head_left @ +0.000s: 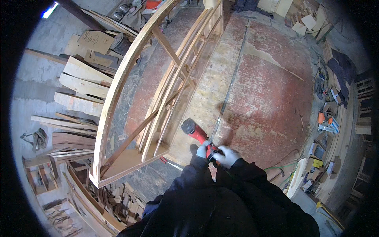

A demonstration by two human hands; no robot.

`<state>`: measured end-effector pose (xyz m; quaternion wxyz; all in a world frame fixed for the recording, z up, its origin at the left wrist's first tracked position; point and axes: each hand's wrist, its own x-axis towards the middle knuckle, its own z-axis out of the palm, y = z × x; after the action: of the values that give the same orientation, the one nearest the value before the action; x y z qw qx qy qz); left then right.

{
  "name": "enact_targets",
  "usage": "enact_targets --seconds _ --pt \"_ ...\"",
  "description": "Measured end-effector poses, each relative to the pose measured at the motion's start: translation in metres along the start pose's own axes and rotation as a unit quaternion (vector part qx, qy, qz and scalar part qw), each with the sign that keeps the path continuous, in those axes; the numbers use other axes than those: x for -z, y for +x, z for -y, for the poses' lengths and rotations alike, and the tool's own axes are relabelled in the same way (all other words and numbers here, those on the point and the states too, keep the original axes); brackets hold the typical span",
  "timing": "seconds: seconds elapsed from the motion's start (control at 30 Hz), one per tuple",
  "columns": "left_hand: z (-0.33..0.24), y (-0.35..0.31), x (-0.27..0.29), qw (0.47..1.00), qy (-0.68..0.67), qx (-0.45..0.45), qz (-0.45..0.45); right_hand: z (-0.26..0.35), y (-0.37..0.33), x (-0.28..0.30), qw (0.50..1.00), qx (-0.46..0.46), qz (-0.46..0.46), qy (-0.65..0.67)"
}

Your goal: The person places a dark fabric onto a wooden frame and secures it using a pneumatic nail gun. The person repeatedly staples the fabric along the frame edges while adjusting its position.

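A red power tool with a dark round head, which looks like an angle grinder [199,134], is held in front of my body. Its head points forward and to the left. My left hand [202,150], in a pale glove, is closed round the middle of its body. At the black rear end, my right hand [227,156], gloved too, is closed on the tool, with the fingertips partly hidden. Left of the tool, and apart from it, stands a large curved wooden frame [103,130] with slats and diagonal braces.
Worn red and bare wooden boards [272,94] cover the floor ahead. Cut panels [79,103] lean on the left wall, above scrap wood [122,203]. Along the right side lie an orange and blue tool [328,121], small boxes, long planks and a green cable [282,166].
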<state>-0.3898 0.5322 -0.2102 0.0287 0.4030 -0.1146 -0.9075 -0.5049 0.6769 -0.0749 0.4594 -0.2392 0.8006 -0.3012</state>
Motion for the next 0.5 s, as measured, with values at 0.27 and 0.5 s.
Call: enact_targets --seconds 0.27,0.5 --pt "0.076 -0.001 -0.094 0.958 0.231 -0.168 0.018 -0.057 0.095 0.038 0.871 -0.107 0.070 0.474" --pt "0.106 -0.014 -0.086 0.747 0.597 -0.266 0.122 -0.169 0.104 0.058 0.753 -0.155 -0.030 0.639"
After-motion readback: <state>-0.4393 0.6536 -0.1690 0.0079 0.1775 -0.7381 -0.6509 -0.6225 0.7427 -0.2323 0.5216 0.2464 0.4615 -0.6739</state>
